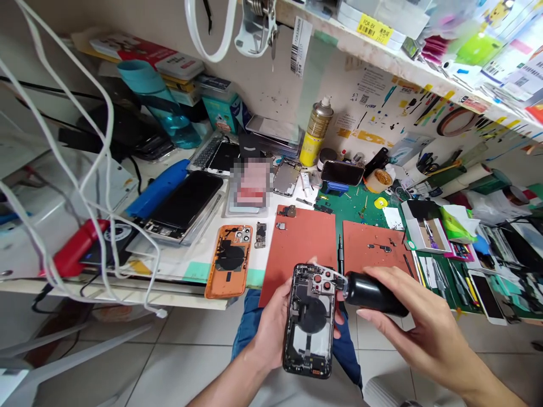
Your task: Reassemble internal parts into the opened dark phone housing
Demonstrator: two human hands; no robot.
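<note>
Black phone chassis (309, 322) is gripped in the left hand (271, 333) low in the frame, above a tiled floor (182, 367) and a denim-covered knee (250, 322). Its camera corner is turned up and to the right. Closed fingers (338, 316) are wrapped behind the chassis, with their tips showing past its right edge. A round black coil and pale patches can be seen on its back.

A black cylindrical bottle (375, 294) is gripped in the right hand (407, 316), with the fingers closed around the barrel. Its metal tip is held at the camera corner of the chassis, though whether the two are touching or only just apart cannot be told.

Beyond the hands, two terracotta silicone mats (301, 249) are laid side by side at the front of the counter (127, 291), and a black-handled screwdriver (340, 254) is seen between them. An orange phone back (229, 263) is placed just left of the mats, with its front edge overhanging the counter. A dark-screened phone (186, 200) is set further left, beside a blue-handled tool (159, 189). A green cutting mat (360, 206) is spread behind the mats, and a gold spray can (316, 133) is stood near the wall. White cables (85, 169) are draped across the upper left of the frame, and a pixelated patch (250, 181) hides one item at centre.
</note>
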